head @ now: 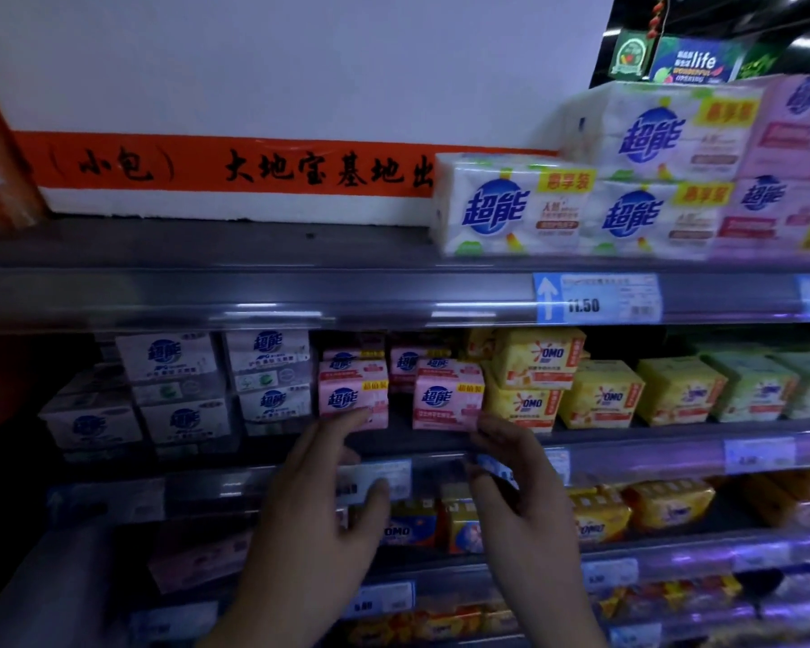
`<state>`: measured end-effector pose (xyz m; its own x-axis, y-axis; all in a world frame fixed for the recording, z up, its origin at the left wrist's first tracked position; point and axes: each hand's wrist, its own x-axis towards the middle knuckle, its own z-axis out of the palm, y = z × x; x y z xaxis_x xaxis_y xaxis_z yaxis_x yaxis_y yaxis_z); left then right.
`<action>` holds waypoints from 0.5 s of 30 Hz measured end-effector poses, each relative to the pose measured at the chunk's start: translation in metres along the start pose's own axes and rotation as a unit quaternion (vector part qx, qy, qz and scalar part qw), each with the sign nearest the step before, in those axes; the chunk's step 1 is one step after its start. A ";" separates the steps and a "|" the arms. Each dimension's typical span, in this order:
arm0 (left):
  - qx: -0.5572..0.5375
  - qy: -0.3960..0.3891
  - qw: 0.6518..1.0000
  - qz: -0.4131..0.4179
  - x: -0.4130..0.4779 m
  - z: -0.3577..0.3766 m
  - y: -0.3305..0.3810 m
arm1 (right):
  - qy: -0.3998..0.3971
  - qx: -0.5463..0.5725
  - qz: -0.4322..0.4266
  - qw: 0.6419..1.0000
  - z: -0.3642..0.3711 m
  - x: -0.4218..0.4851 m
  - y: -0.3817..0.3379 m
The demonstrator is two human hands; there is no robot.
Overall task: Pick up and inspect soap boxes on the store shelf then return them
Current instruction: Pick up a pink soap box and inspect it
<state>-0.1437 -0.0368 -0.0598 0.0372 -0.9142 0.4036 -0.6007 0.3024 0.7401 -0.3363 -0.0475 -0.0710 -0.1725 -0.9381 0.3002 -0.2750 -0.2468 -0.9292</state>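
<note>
Both hands reach up twd the middle shelf [627,444], neither holding anything. The left hand [321,498] is open, fingers spread, index tip touching or just short of the bottom edge of the left pink soap box [352,397]; can't tell which. The right hand [510,479] is loosely curled, not closed on anything, its upper fingertips at the lower right corner of the right pink soap box [447,399]. Each box sits just above and beyond its hand, upright, front face twd the camera, w/ a dark gap btwn the two. Neither hand looks clearly nearer; the next grasp prob. needs fingers sliding up the box sides.
</note>
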 end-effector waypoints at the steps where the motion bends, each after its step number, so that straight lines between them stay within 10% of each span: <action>1: -0.007 -0.019 1.000 -0.001 0.003 0.008 0.004 | -0.007 -0.011 0.002 1.000 -0.003 0.001 0.000; 15: -0.219 -0.047 0.972 -0.064 0.030 0.058 0.012 | -0.022 0.043 -0.031 0.998 -0.016 0.015 0.004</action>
<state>-0.1962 -0.0761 -0.0704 0.0035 -0.9665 0.2567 -0.1966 0.2510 0.9478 -0.3547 -0.0587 -0.0669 -0.1146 -0.9296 0.3503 -0.2017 -0.3235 -0.9245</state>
